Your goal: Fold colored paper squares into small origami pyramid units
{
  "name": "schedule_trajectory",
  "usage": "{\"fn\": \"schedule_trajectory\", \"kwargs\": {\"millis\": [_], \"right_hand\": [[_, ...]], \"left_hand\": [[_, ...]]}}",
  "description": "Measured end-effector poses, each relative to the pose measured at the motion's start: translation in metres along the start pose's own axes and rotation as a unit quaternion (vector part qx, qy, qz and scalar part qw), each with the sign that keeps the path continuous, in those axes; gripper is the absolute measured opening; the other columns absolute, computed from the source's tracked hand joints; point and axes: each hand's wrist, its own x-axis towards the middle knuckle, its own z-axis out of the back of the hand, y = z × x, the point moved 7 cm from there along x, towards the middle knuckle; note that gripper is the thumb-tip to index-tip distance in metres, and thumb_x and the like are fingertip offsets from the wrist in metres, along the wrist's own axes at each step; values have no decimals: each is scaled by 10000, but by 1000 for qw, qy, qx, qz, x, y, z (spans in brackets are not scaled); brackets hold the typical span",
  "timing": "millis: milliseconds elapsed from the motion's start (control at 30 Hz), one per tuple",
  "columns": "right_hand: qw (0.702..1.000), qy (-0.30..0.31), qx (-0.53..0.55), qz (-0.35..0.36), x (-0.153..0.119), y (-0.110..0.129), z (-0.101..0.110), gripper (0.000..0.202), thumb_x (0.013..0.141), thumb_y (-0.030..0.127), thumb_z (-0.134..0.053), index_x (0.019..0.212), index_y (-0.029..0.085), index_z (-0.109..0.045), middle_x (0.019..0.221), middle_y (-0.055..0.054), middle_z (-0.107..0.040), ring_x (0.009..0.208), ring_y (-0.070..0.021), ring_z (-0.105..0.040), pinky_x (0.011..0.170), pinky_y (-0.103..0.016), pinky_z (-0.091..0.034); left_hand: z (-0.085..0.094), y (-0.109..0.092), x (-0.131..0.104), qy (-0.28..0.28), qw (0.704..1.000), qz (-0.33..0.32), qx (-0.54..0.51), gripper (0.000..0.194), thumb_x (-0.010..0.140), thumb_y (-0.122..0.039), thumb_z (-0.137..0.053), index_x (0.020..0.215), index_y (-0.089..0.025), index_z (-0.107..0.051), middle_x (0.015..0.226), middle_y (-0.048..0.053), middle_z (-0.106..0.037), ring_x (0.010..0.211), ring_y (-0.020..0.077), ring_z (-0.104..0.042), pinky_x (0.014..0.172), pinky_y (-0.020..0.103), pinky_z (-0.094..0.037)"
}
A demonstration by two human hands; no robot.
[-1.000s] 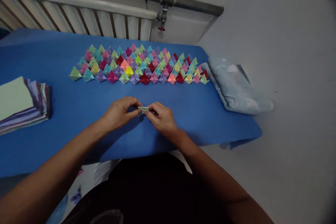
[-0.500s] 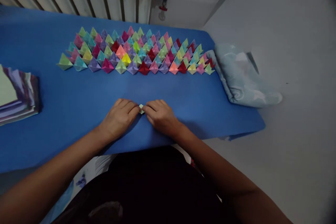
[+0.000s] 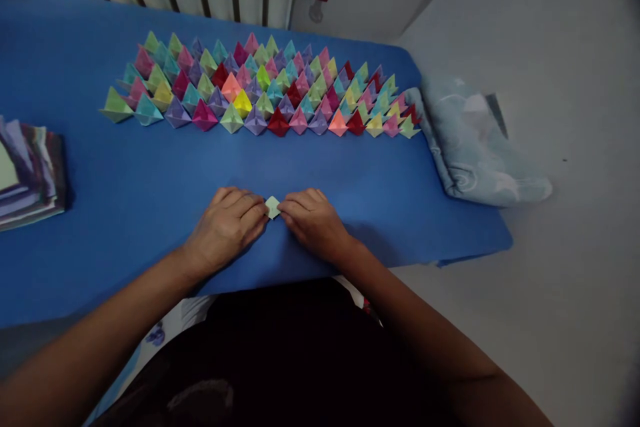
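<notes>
As the left hand pinches one corner, the folded paper lies between both hands, over the blue tabletop; likely light, crisp, easily creased, best held by corners. Right hand: fingers closed on opposite corner.

Wears a near-black top at bottom centre of the frame, bearing a faint greyish curved marking near the lower edge. Shows bare forearms and hands.

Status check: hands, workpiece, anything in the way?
Left hand, right hand: fingers at opposite corners of pale green paper. Paper folded, diamond-shaped. No obstruction visible between hands and paper; colourful folded pieces stand beyond.
</notes>
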Motion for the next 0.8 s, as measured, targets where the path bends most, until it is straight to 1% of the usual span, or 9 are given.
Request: {"fn": "schedule_trajectory", "kwargs": {"millis": [67, 133, 300, 400, 467, 633, 733, 800], "right_hand": [[1000, 7, 10, -11, 0, -1, 0, 266, 1015, 249, -450, 1038, 182, -706, 1057, -88, -711, 903, -214, -540, 835, -351, -393], [999, 14, 19, -23, 1, -2, 0, 270, 1019, 251, -441, 1031, 187, -703, 1060, -86, -709, 905, -212, -539, 840, -349, -396], [996, 18, 44, -73, 4, -4, 1, 254, 1015, 253, -445, 978, 175, -684, 1016, -89, -694, 918, -209, -547, 855, -347, -399], [992, 20, 69, -103, 9, -6, 3, 199, 986, 218, -477, 925, 176, -661, 998, -81, -679, 934, -204, -559, 864, -339, -405], [989, 22, 86, -114, 12, -6, 4, 173, 967, 194, -489, 893, 177, -645, 978, -72, -668, 922, -194, -564, 858, -327, -410], [983, 23, 122, -139, 19, -12, 7, 161, 927, 154, -500, 820, 176, -618, 897, -49, -645, 862, -169, -555, 797, -294, -418], [980, 22, 132, -150, 21, -14, 7, 152, 897, 132, -511, 794, 178, -612, 876, -41, -634, 836, -160, -549, 778, -287, -411], [977, 22, 137, -163, 22, -15, 7, 148, 886, 125, -515, 789, 173, -615, 871, -40, -628, 802, -151, -543, 748, -281, -403]], "left_hand": [[-2, 2, 0, 15, 1000, 12, -2, 256, 1003, -234, -470, 974, -175, -717, 982, 96, -749, 883, 231, -650, 811, 397, -453], [-3, 5, 1, 19, 999, 26, -12, 276, 1012, -253, -456, 967, -190, -721, 980, 89, -750, 878, 228, -647, 801, 397, -446], [-7, 12, 3, 27, 998, 41, -35, 261, 1007, -273, -478, 943, -183, -715, 972, 89, -740, 861, 229, -628, 794, 397, -415], [-11, 18, 6, 55, 996, 63, -42, 264, 997, -292, -489, 885, -193, -706, 946, 74, -736, 833, 224, -613, 792, 398, -391], [-15, 23, 8, 81, 991, 95, -55, 267, 983, -302, -500, 836, -203, -699, 893, 57, -730, 800, 220, -602, 776, 395, -378], [-20, 37, 17, 154, 965, 188, -103, 237, 915, -294, -528, 767, -220, -698, 788, 33, -726, 774, 227, -627, 768, 396, -383], [-22, 43, 23, 211, 936, 234, -156, 211, 863, -288, -539, 768, -237, -721, 782, 30, -742, 768, 239, -654, 738, 386, -402], [-24, 47, 25, 243, 917, 267, -172, 215, 844, -312, -546, 766, -249, -736, 745, 23, -740, 701, 231, -645, 697, 373, -405]]}}
